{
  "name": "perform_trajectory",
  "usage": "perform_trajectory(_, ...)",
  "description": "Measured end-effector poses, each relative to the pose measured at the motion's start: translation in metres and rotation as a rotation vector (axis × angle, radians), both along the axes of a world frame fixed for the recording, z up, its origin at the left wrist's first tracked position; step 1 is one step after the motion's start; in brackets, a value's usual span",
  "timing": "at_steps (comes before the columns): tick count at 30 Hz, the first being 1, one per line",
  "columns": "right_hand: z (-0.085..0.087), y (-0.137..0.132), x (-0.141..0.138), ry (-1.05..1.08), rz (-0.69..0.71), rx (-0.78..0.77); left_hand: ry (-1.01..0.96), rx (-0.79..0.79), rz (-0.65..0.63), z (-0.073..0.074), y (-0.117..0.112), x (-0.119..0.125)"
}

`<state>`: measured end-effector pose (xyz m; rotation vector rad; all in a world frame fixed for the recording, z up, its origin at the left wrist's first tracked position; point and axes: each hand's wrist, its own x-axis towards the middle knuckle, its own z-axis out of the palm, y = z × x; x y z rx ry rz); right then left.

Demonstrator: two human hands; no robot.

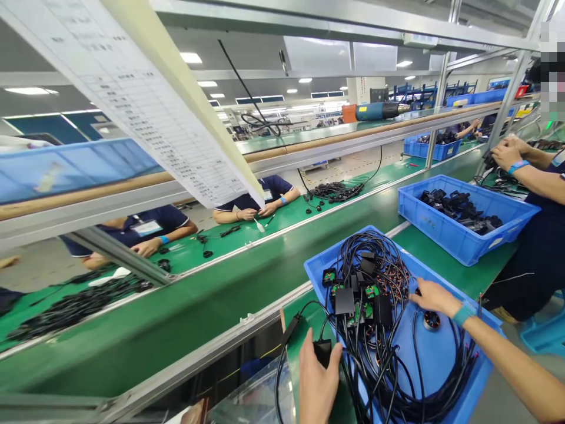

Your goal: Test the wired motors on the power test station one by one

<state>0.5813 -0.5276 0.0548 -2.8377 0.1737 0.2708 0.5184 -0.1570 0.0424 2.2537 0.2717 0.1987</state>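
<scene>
My left hand [318, 374] grips a small black box-shaped housing [323, 352] between thumb and fingers, beside the near left side of a blue plastic tray [431, 359]. A black cable with a thicker inline piece [291, 330] runs near this hand. Over the right part of the tray, my right hand [435, 297] has its fingers pinched at the edge of the cable pile; a small dark piece shows at the fingertips, too small to name. Black cables [397, 377], square black housings [344, 301], green circuit boards [371, 291] and a round copper-wound part [431, 320] lie in the tray.
Behind stands another blue tray [468, 250] of black parts, near a co-worker's hands [507, 154]. A green conveyor belt [198, 312] runs past, with other people seated beyond it. A paper sheet [132, 100] hangs close at upper left. A heat gun [377, 111] lies on the shelf.
</scene>
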Motion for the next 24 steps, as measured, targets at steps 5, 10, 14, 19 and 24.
perform_trajectory(5, -0.015, 0.001, 0.018, 0.009, 0.029, 0.049, 0.078, -0.005, -0.131, 0.023, -0.009, 0.021)
perform_trajectory(10, -0.010, -0.003, 0.016, -0.055, 0.008, 0.115, 0.073, 0.006, -0.218, 0.040, -0.008, 0.016)
perform_trajectory(14, 0.013, -0.011, 0.021, -0.113, -0.076, 0.241, 0.014, -0.136, -0.201, 0.037, 0.001, 0.001)
perform_trajectory(19, 0.052, -0.025, 0.052, -0.195, -0.191, 0.488, -0.112, -0.278, -0.122, 0.013, 0.013, -0.014)
perform_trajectory(24, 0.056, -0.023, 0.065, -0.143, -0.167, 0.577, -0.029, -0.240, -0.131, 0.001, 0.025, -0.017)
